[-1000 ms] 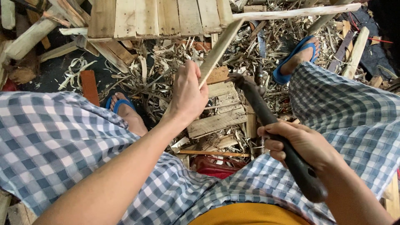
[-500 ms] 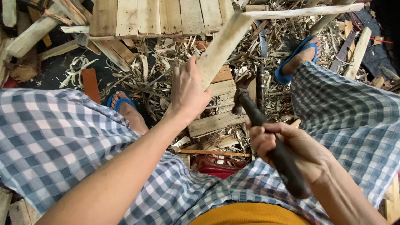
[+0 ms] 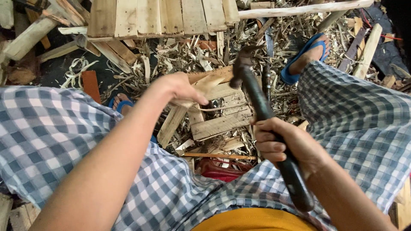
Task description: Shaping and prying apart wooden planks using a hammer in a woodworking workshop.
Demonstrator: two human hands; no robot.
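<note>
While the left hand point(image 3: 180, 90) is pinning a slat point(image 3: 182, 113) flat on the pallet point(image 3: 220, 124) so it won't shift, the right hand point(image 3: 284, 143) is gripping a hammer point(image 3: 257, 102), head hanging over the boards, floor buried in shavings point(image 3: 180, 53).

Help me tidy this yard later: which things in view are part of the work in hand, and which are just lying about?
In hand:
- wooden slat, held by the left hand
- hammer, gripped by the right hand
- small board block beneath the slat

Lying about:
- plank panel
- long pale stick
- wood shavings
- red container
</note>
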